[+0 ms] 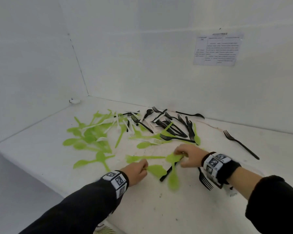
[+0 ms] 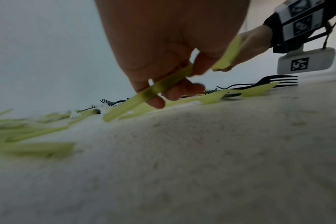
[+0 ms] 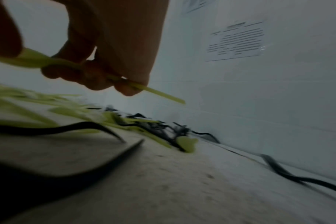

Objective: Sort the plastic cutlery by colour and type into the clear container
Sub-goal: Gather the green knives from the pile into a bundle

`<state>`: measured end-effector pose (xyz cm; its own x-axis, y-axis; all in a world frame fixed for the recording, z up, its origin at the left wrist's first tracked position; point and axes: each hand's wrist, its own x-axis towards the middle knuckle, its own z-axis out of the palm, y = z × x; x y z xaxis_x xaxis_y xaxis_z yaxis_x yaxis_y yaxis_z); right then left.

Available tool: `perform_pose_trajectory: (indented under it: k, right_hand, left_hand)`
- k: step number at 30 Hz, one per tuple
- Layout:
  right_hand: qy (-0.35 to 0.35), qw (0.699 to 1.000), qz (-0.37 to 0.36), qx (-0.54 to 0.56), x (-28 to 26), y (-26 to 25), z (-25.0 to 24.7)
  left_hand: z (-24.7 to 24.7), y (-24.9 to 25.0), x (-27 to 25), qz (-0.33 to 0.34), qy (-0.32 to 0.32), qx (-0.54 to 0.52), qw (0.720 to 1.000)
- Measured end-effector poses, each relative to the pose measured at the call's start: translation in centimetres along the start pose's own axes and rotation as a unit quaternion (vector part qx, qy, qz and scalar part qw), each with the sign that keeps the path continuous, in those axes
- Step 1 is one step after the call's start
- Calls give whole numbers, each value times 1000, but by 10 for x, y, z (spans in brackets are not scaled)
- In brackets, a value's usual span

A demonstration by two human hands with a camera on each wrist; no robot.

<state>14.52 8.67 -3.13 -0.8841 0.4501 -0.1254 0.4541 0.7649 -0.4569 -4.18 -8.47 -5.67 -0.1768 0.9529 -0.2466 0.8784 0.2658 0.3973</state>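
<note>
My left hand (image 1: 145,167) grips the handle of a green spoon (image 1: 156,170) just above the table; the left wrist view shows its fingers (image 2: 182,91) curled round that green handle (image 2: 144,97). To the right, my right hand (image 1: 181,157) grips another green spoon (image 1: 173,157). In the right wrist view the spoon's handle (image 3: 163,94) sticks out past the curled fingers (image 3: 98,81). A blurred green spoon (image 1: 173,180) lies or hangs just below; I cannot tell whether it is held. No clear container is in view.
Green spoons (image 1: 88,137) are heaped at the left, with white forks (image 1: 125,125) and black forks (image 1: 172,125) behind. A black handle (image 1: 166,174) lies under the spoons, one black fork (image 1: 205,180) by my right wrist, another (image 1: 240,144) far right. White walls enclose the table's (image 1: 41,149) back corner.
</note>
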Motion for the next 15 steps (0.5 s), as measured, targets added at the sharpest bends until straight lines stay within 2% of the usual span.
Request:
perform_pose_trajectory:
  k: [3,6,8,11,13,15]
  right_hand:
    - [-109,989,-44,-94,6,-16,15]
    - [-136,979,-64,-135,13,-14,23]
    - [-141,976,-63,-153,14,-10,22]
    - [-119,979,-73,-148,12,-1,16]
    - [-67,989,-65,-114,9,8,7]
    - [4,998,-24,-62,7,20,-5]
  left_hand:
    - [-7,5,8,-5,57,65,996]
    - [-7,10,20,-29,66,184,980]
    - [-3,12,27,-47,48,198,978]
    - [3,14,36,-46,18,214,976]
    - [4,15,39,-41,14,216,975]
    - [3,16,39,-41,16,228,973]
